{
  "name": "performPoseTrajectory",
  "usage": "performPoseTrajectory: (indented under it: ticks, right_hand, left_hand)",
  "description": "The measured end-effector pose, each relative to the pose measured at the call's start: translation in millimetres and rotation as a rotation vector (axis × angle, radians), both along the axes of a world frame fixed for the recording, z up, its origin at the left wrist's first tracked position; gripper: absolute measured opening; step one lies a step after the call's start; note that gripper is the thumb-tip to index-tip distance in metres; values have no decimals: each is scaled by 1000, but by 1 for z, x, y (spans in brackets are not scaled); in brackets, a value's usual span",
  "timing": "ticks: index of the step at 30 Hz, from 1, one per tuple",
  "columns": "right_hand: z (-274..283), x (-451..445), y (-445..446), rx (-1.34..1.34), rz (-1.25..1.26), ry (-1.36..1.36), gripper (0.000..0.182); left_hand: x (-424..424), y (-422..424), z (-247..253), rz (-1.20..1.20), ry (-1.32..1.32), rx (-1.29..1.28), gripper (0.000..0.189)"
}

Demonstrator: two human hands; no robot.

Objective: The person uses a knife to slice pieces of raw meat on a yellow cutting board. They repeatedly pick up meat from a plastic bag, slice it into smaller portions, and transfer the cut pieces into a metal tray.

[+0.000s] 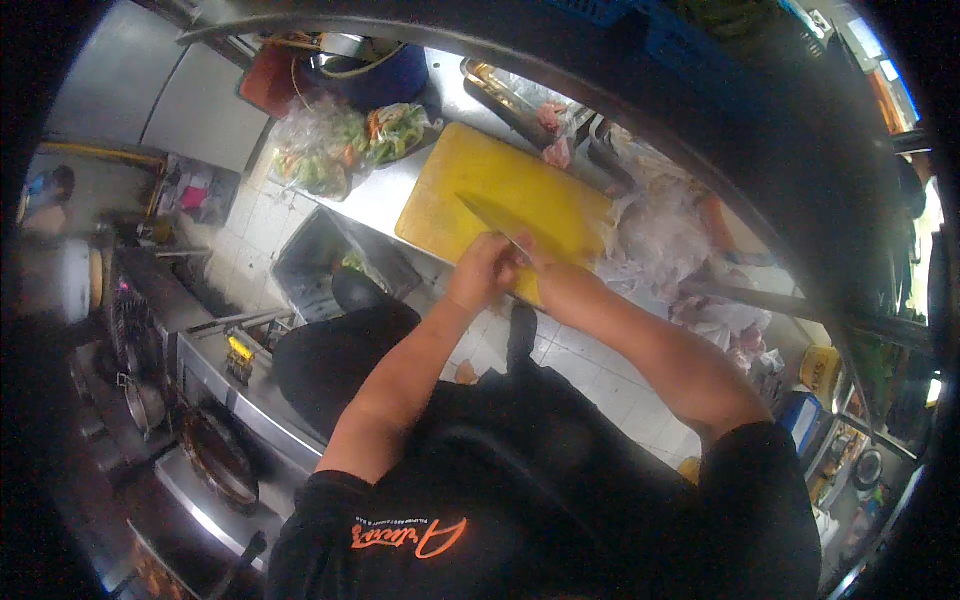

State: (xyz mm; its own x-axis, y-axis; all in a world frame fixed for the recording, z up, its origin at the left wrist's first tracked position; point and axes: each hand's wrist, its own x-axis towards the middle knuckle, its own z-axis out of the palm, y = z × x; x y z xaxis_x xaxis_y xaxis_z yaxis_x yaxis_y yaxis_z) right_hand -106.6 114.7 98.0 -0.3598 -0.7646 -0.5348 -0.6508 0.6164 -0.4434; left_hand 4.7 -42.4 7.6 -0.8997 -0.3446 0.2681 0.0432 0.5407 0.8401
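Over the near edge of a yellow cutting board [510, 172], both hands are close together. My right hand [547, 274] grips a kitchen knife [486, 214], its blade pointing away and to the left above the board. Beside the knife's handle end is my left hand [484, 270], its fingers curled; whether it holds anything is hidden. Pieces of raw meat [556, 152] lie by the board's far edge, next to a metal tray [510, 90]. Crumpled clear plastic bags [660, 225] are heaped against the board's right side.
Plastic bags of cut vegetables [322, 146] and a large blue pot [375, 75] stand at the counter's far left. A lined bin [315, 262] sits on the floor below. A metal shelf beam [540, 64] arches overhead. Stove pans [221, 457] are at left.
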Motion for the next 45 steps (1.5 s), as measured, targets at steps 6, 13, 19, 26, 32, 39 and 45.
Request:
performPoseTrajectory:
  ticks: [6,13,19,26,32,39,45]
  right_hand:
    - [-52,9,-15,-53,-123,-2,49]
    - [-43,-12,5,-192,12,141,53]
    - [69,-6,34,206,31,-18,41]
    - [56,-8,22,178,42,-56,40]
    - [5,-6,10,72,62,-15,54]
    - [3,6,-11,-14,28,24,71]
    - [-12,9,-18,-2,10,29,65]
  left_hand:
    - [-1,0,3,11,20,-42,41]
    - [2,-1,1,-21,-58,21,37]
    - [4,5,6,19,5,67,36]
    - [3,3,1,55,23,18,29]
    - [2,-1,11,31,-101,67,35]
    - [5,-5,-9,85,-9,-40,35]
    - [7,-1,-6,115,-35,19,38]
